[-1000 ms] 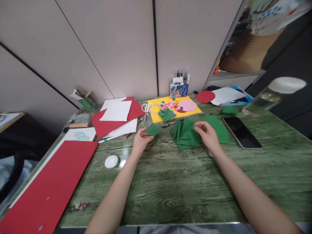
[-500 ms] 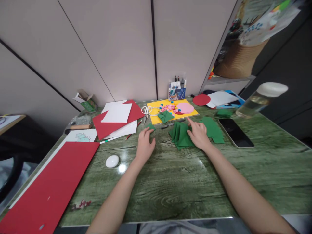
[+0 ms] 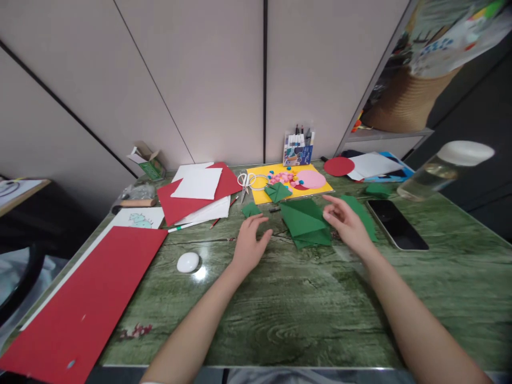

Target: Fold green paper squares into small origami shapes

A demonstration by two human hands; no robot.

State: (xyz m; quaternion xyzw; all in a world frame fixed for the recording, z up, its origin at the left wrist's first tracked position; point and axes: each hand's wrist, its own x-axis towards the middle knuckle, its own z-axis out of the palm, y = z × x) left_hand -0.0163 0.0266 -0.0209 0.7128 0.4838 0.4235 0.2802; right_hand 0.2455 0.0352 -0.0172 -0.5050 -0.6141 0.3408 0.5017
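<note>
My right hand (image 3: 349, 228) is just at the right edge of a loose stack of folded green paper (image 3: 306, 224). Its index finger reaches out, the other fingers are bent, and nothing shows in its grasp. To the left, my left hand (image 3: 251, 243) hovers over or rests on the table with thumb and fingers apart, holding nothing. Just beyond its fingertips lies a small folded green piece (image 3: 250, 209). Another folded green paper (image 3: 278, 192) lies on the yellow sheet (image 3: 260, 198). More green paper (image 3: 361, 216) lies partly behind my right hand.
White-handled scissors (image 3: 245, 182) lie beside the yellow sheet, with pink and blue pompoms (image 3: 283, 177) on it. A phone (image 3: 397, 225) and a bottle (image 3: 444, 169) stand to the right. A white oval object (image 3: 188, 262) and a red sheet (image 3: 92, 298) are at left.
My right hand has come off the green stack, which stood fanned up and now lies flatter. My left hand has drawn back slightly from the small green piece. The view has shifted a little.
</note>
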